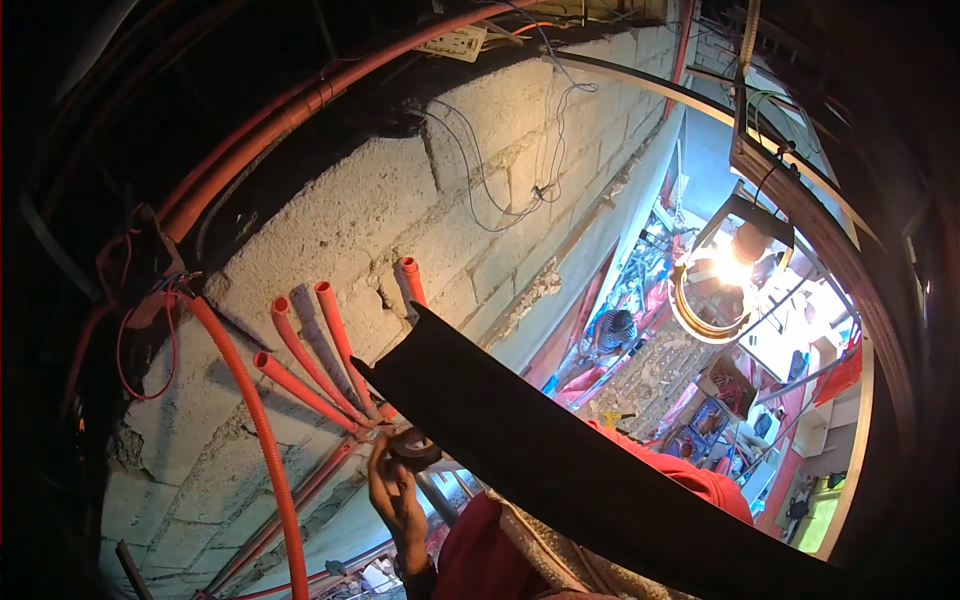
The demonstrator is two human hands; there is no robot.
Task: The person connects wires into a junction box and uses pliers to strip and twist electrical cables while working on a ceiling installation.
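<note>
My left hand (pixel 398 502) is raised at the wall, its fingers closed around a dark, round thing (pixel 415 452) that looks like a roll of black tape. Just above it, several orange conduit pipes (pixel 340 335) fan out from a bunched base (pixel 378 428). The rolled thing is close to that base; whether it touches cannot be made out. A broad black strip (pixel 540 440) crosses the view in front and hides part of the pipes and of my body in red cloth (pixel 480 560). My right hand does not show.
A corrugated orange conduit (pixel 245 400) hangs left of the pipes along the block wall (pixel 350 215). Thin loose wires (pixel 480 180) dangle above. A lit bulb (pixel 735 265) hangs at right. Far below, a person (pixel 612 330) is among scattered materials and a cardboard box (pixel 730 385).
</note>
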